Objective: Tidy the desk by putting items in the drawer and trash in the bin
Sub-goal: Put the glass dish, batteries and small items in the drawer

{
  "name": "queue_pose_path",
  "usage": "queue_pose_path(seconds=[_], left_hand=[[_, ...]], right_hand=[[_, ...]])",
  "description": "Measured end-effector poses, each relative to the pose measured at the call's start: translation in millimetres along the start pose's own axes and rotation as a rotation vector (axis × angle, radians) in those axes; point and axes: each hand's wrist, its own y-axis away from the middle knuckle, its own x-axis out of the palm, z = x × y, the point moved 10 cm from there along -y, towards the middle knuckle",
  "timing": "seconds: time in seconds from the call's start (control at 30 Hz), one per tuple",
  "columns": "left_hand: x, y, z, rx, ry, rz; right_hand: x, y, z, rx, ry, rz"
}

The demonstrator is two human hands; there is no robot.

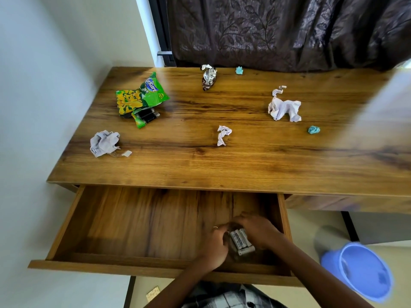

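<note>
Item: pack of batteries (241, 242), held between left hand (214, 248) and right hand (258, 233), both closed on it, at drawer (133, 221) front right corner. Step: stowing. Next, judged: release, then crumpled paper (283, 107) to bin (360, 272)

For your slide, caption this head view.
Both hands set a pack of batteries in the open drawer.

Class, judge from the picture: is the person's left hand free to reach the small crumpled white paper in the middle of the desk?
Probably not yet. The left hand is down in the open wooden drawer, sharing a grip on the pack of white batteries with the right hand. Nothing blocks the small crumpled white paper itself.
</note>
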Motion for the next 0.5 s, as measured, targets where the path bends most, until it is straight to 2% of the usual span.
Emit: queue_pose_path(seconds=[0.27, 0.5], left_hand=[[34.7, 1.3, -20.6, 0.024, 0.085, 0.208], [33.6, 2.3, -20.8, -0.002, 0.139, 0.194]], right_hand=[[1.0, 15.8, -19.5, 0.089, 0.163, 0.014], [-3.3, 18.0, -17.5, 0.089, 0.197, -0.048]])
